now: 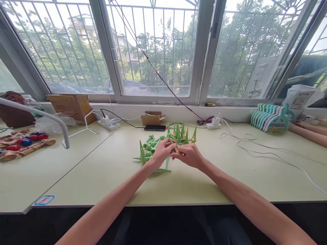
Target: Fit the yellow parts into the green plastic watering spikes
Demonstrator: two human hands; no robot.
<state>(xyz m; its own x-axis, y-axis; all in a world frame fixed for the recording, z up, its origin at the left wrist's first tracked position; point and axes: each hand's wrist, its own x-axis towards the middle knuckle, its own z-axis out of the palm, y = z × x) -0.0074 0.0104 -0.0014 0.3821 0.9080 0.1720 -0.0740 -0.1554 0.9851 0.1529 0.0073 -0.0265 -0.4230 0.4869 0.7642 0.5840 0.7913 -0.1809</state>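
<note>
My left hand [163,150] and my right hand [189,154] meet over the middle of the table. Both are closed on one green cone-shaped piece [174,145] with a yellowish end; the left fingers hold its green part and the right fingers pinch the yellowish end. Behind and left of my left hand lies a heap of loose green pieces [150,144], some tubular and some pointed. Beyond my right hand, several green cones with yellow bases [183,130] stand upright. A pointed green piece [162,170] lies flat in front of the heap.
A black phone [155,128] lies before an open cardboard box [152,118]. Power strips [109,124] and loose white cables [238,139] run along the back. Teal hangers [270,117] stand at right, near another person's arms [309,132]. Wooden toys [25,144] and a lamp arm [58,122] are left.
</note>
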